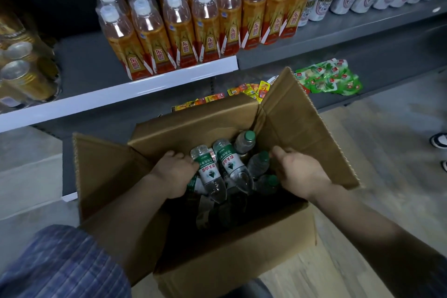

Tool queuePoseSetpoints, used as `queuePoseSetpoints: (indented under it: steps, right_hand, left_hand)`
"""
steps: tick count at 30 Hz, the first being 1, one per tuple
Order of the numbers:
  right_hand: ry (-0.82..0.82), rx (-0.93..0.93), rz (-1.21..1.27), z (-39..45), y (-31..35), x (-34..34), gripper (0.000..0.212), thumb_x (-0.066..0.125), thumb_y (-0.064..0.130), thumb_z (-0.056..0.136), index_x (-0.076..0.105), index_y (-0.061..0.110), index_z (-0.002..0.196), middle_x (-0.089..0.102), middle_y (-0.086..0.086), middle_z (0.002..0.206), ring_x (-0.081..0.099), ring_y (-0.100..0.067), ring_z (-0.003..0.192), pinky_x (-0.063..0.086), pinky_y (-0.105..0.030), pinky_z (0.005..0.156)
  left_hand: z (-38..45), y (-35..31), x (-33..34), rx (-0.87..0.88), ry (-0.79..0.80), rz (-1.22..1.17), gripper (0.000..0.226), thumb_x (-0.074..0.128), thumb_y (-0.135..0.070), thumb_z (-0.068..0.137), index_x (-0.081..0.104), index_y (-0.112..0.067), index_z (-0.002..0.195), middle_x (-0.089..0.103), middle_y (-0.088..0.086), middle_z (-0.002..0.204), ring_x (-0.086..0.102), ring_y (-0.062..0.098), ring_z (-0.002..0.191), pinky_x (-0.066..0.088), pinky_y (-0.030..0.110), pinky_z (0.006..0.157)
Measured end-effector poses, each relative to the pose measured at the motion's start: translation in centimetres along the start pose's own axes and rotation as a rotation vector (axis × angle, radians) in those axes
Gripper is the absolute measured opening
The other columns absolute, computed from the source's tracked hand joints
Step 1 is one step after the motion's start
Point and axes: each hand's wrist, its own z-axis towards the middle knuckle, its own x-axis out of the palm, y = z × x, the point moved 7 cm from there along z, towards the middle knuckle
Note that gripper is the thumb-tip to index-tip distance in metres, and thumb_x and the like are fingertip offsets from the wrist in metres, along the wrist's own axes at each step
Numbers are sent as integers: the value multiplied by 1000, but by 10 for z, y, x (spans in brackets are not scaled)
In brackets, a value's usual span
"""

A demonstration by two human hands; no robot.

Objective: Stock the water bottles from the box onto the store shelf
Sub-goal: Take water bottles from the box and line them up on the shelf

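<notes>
Both hands down in the box [217, 261]: left hand [175, 172] holding a water bottle [209, 174] to lift out, right hand [298, 172] curling over another bottle [258, 164], its grip unclear.

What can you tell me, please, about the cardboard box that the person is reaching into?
The cardboard box is plain brown corrugated board, standing open on the floor before the store shelf, its four flaps folded outward and up. Its inside is dark; several clear water bottles with green caps and labels lie jumbled in it. The left hand grips bottles inside; the right hand reaches in beside the right flap.
</notes>
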Motion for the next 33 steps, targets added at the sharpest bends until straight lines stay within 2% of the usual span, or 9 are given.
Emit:
queuePoseSetpoints:
  steps: [4, 9, 14, 17, 25, 27, 29, 30, 33]
  right_hand:
    - [-19, -84, -96, 13, 7, 11, 44, 48, 15, 87, 34, 18, 129, 47, -8, 122, 52, -29, 110, 46, -35, 82]
    - [5, -163, -138, 29, 9, 25, 51, 49, 16, 87, 29, 18, 134, 43, -6, 127, 47, -27, 117, 43, -36, 86]
    - [-67, -185, -62, 40, 6, 34, 43, 51, 19, 85, 38, 18, 126, 46, -4, 119, 48, -25, 113, 42, -35, 84]
    - [-81, -210, -58, 48, 9, 41, 45, 51, 19, 84, 38, 19, 127, 46, -3, 119, 48, -25, 113, 41, -34, 84]
    - [-140, -242, -49, 76, 18, 54, 47, 54, 14, 81, 42, 15, 126, 51, -9, 114, 51, -31, 108, 41, -35, 83]
    - [-149, -247, -54, 82, 19, 57, 47, 54, 14, 81, 42, 17, 126, 51, -8, 115, 51, -30, 109, 41, -35, 84]
    - [-149, -244, -65, 87, 20, 59, 48, 53, 16, 81, 40, 19, 127, 50, -7, 116, 50, -29, 112, 41, -34, 85]
    - [-149, -242, -67, 89, 20, 60, 48, 52, 16, 82, 39, 19, 128, 49, -6, 117, 49, -29, 113, 40, -34, 87]
    - [-150, -236, -68, 93, 20, 62, 47, 51, 17, 83, 38, 20, 128, 49, -4, 119, 48, -28, 115, 40, -34, 89]
  left_hand:
    - [30, -3, 14, 34, -16, 31, 48, 51, -24, 88, 38, -24, 134, 44, 6, 134, 42, 24, 123, 27, 36, 103]
    - [69, -6, 36, 51, -23, 50, 52, 52, -22, 88, 34, -21, 137, 39, 7, 141, 37, 24, 129, 25, 38, 107]
    - [102, -15, 64, 68, -42, 63, 58, 54, -21, 86, 30, -19, 139, 34, 8, 144, 31, 26, 133, 25, 37, 106]
    - [117, -24, 85, 100, -47, 46, 58, 53, -16, 86, 30, -18, 140, 33, 9, 144, 27, 26, 135, 21, 41, 110]
    - [150, -29, 117, 159, -85, 11, 64, 54, -8, 82, 31, -21, 140, 29, 6, 144, 25, 24, 134, 19, 38, 111]
    - [156, -32, 121, 211, -142, 63, 67, 66, -14, 73, 42, -24, 135, 38, 6, 139, 35, 26, 129, 27, 39, 107]
    - [157, -32, 112, 208, -196, 145, 73, 82, -23, 44, 61, -27, 114, 57, 4, 119, 54, 24, 110, 43, 38, 93]
    - [161, -34, 112, 229, -222, 166, 75, 83, -23, 40, 62, -27, 112, 57, 3, 116, 55, 24, 109, 44, 37, 93]
    - [168, -48, 119, 324, -214, 175, 72, 78, -22, 59, 49, -24, 126, 47, 7, 129, 44, 30, 122, 26, 43, 106]
